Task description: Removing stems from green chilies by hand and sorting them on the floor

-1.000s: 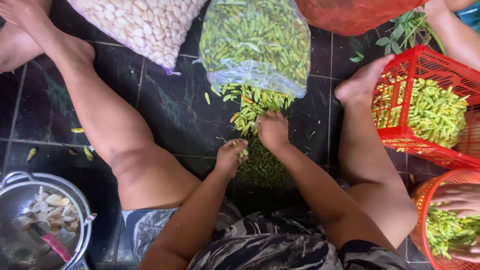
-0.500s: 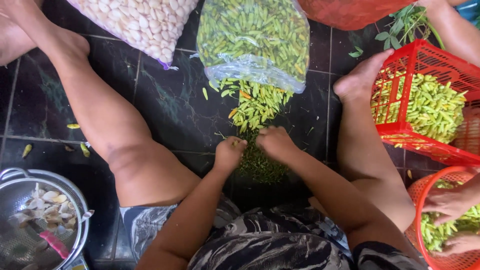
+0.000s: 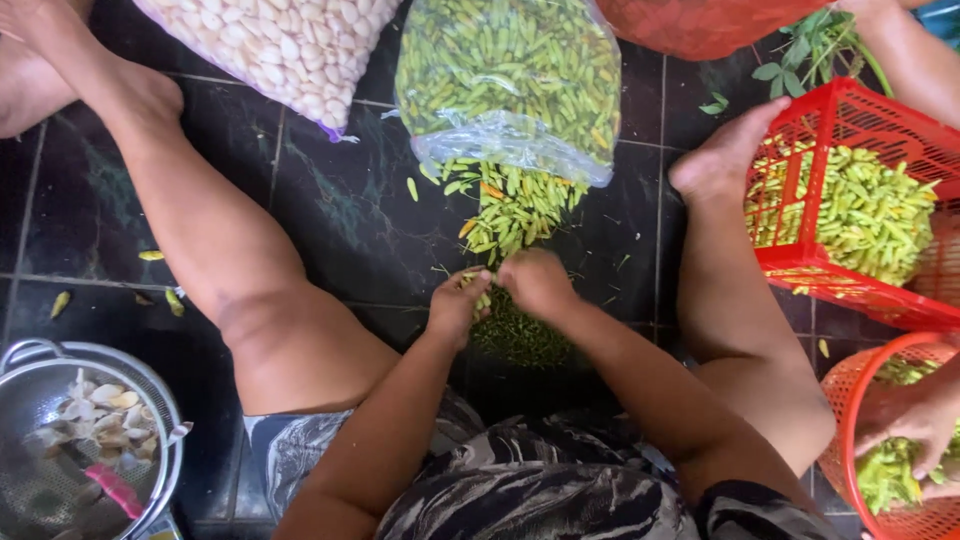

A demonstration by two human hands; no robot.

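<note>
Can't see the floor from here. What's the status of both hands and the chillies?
Left hand and right hand together, pinching green chillies. Stem pile beneath. Nothing blocking.

chilli pile (image 3: 515, 205) on floor (image 3: 340, 210), between legs, spilling from bag (image 3: 510, 75) behind it | both hands (image 3: 455, 305) (image 3: 535, 280) meet just before pile, stem heap (image 3: 515, 335) under them | square basket (image 3: 850, 205) right | round basket (image 3: 885, 440) before it | colander (image 3: 85, 435) near left | garlic sack (image 3: 270, 45) far left

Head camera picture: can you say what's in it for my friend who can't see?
Two bare hands, left hand and right hand, pinch small green chilli peppers spilling from a clear plastic bag onto a dark tiled floor. A red plastic basket of chillies sits right.
</note>
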